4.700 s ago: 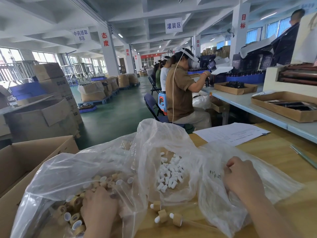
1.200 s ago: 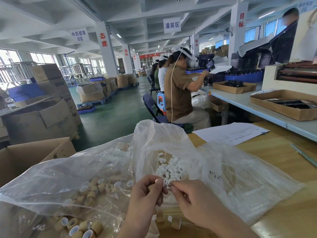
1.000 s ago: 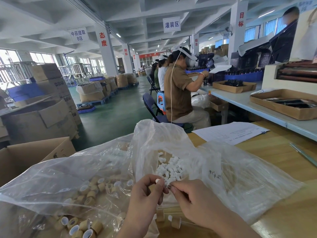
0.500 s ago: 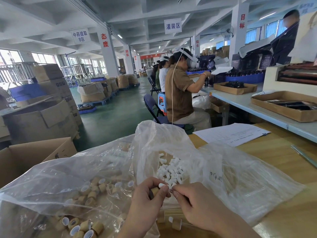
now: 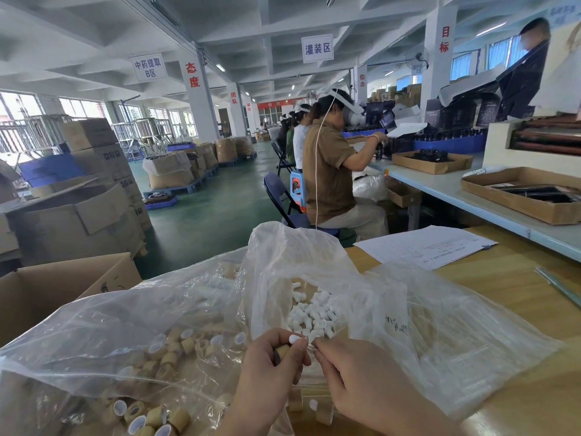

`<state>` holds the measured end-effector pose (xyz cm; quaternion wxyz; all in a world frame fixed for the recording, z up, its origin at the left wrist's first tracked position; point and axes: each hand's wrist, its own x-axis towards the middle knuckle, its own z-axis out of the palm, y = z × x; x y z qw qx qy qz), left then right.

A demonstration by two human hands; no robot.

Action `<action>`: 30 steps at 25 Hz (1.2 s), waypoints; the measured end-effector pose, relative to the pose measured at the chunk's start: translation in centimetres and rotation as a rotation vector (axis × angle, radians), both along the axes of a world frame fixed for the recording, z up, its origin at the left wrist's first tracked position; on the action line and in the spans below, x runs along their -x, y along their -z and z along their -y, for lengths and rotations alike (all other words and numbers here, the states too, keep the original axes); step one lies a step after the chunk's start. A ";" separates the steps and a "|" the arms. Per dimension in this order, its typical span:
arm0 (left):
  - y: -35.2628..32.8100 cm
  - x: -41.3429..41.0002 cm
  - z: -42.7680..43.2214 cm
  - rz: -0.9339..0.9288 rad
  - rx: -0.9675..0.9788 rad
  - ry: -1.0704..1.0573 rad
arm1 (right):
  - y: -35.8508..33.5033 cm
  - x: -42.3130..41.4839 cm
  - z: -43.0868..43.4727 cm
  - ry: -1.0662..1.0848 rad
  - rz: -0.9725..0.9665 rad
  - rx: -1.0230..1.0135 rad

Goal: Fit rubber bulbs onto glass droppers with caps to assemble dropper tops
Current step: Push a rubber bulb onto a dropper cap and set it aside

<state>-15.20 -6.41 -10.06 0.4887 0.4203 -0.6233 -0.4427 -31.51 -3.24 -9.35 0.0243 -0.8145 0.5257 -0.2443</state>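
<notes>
My left hand (image 5: 270, 369) grips a tan cap (image 5: 280, 352) with a white rubber bulb (image 5: 294, 339) at its top, under my thumb and forefinger. My right hand (image 5: 352, 372) pinches a thin glass dropper (image 5: 311, 347) whose tip meets the cap. Both hands meet low in the middle, over the table. Behind them a clear bag (image 5: 345, 297) holds several loose white bulbs (image 5: 311, 313). At the left a second clear bag (image 5: 125, 341) holds several tan caps (image 5: 166, 357). Assembled dropper tops (image 5: 320, 410) lie on the table under my hands.
An open cardboard box (image 5: 56, 284) stands at the left edge. A printed sheet (image 5: 424, 247) and a glass tube (image 5: 559, 287) lie on the wooden table (image 5: 509, 278) at the right. A seated person (image 5: 333, 171) works at the bench ahead, with cardboard trays (image 5: 522, 196) on it.
Both hands came out of the bags and met in the middle. Over the last second the bulb and cap in my left hand and the dropper in my right stayed pressed together, sinking slightly.
</notes>
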 end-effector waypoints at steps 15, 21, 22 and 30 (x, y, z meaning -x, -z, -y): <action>1.2 -0.4 1.2 -0.162 -0.141 0.095 | 0.3 -0.8 -0.1 0.056 0.038 -0.037; 2.0 -1.1 1.9 -0.133 -0.122 0.169 | -0.1 -0.6 0.0 -0.014 0.169 -0.133; 2.1 -1.2 1.9 -0.135 -0.116 0.185 | -0.2 -0.5 0.0 -0.031 0.198 -0.137; 1.2 -1.1 1.4 -0.097 -0.085 0.204 | -0.4 -0.4 0.0 -0.072 0.390 -0.200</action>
